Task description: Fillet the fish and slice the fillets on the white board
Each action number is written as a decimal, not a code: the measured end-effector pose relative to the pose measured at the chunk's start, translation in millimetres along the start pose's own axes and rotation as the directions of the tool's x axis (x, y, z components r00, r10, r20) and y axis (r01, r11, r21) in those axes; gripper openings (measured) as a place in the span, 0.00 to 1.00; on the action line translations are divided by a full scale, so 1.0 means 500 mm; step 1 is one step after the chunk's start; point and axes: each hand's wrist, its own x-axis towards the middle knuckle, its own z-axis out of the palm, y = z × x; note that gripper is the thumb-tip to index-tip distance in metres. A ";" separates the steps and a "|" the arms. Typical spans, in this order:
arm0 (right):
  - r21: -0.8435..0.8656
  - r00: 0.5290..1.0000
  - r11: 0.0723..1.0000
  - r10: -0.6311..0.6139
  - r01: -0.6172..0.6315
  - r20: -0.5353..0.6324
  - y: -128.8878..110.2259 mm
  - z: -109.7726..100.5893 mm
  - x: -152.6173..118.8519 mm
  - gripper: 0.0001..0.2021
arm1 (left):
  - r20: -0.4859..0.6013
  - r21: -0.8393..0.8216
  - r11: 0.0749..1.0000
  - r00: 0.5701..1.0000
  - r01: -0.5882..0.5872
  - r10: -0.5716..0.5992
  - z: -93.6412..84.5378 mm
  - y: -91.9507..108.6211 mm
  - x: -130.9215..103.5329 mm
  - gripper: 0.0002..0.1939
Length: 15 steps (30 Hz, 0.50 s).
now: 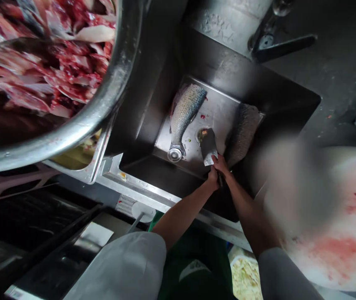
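Far left, we've got a steel bowl (pixel 103 104) heaped with red fish cuts (pixel 40 54). Moving right into the sink (pixel 153 104): one whole scaled fish (pixel 184 112) lies by the drain, seemingly uncut. Centre, our left hand (pixel 212 177) and right hand (pixel 220 164) meet, both closed around the handle of a cleaver (pixel 208 146) hanging blade-down over the basin. Just right, a second fish (pixel 243 131) waits. Far right, a blood-smeared cutting board (pixel 346 233). Much is cut, we'd judge; two fish remain.

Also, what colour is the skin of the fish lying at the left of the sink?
Silvery grey, bluish toward the back, on the fish; the head view shows it.
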 end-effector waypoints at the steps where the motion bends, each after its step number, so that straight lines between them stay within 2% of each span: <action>1: -0.019 1.000 1.000 0.000 0.000 0.008 0.001 0.001 -0.001 0.04 | -0.004 0.001 1.000 1.000 -0.008 0.008 -0.002 0.000 0.001 0.28; 6: -0.026 1.000 1.000 -0.017 0.018 0.015 -0.002 0.008 -0.011 0.05 | -0.051 0.007 0.999 0.998 -0.048 0.048 -0.010 -0.005 0.010 0.24; 12: 0.133 1.000 0.991 -0.004 0.003 0.005 -0.007 0.016 -0.026 0.06 | -0.144 0.065 0.994 0.985 -0.092 0.101 -0.011 -0.020 0.034 0.26; 15: 0.122 0.999 0.992 -0.030 0.028 0.017 -0.009 0.016 -0.032 0.07 | -0.157 0.120 0.987 0.980 -0.106 0.124 -0.015 -0.025 0.037 0.26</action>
